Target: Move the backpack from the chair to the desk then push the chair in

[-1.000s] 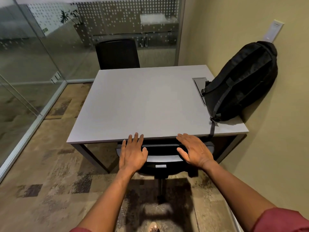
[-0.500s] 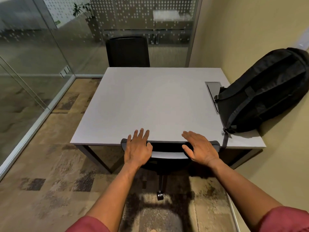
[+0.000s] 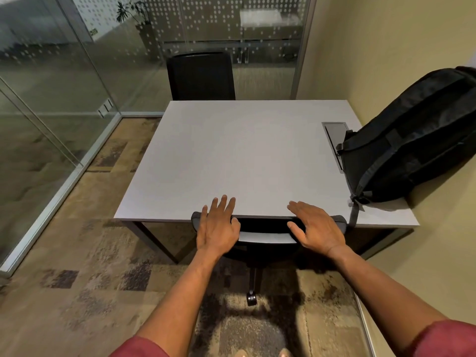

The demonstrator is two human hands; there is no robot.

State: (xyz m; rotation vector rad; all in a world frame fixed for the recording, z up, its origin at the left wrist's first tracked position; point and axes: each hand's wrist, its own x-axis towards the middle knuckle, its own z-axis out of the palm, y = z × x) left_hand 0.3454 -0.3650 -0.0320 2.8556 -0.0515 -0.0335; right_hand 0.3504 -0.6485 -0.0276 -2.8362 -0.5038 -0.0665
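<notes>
A black backpack (image 3: 412,140) stands on the right side of the grey desk (image 3: 239,155), leaning against the yellow wall, with one strap hanging over the desk's near edge. The black chair (image 3: 265,237) is tucked under the near edge of the desk; only the top of its backrest, its stem and one caster show. My left hand (image 3: 219,226) lies flat on the left end of the backrest top, fingers spread. On the right end lies my right hand (image 3: 315,228), also flat with fingers apart. Neither hand is curled around anything.
A second black chair (image 3: 201,74) stands at the far side of the desk. A grey cable hatch (image 3: 334,132) is set in the desk beside the backpack. Glass partitions (image 3: 51,99) close off the left and far sides. Patterned carpet (image 3: 85,279) covers the floor.
The view has shifted a little, so the desk and backpack sit further right in the picture. The chair's caster has come into view. Both hands stay flat on the backrest top.
</notes>
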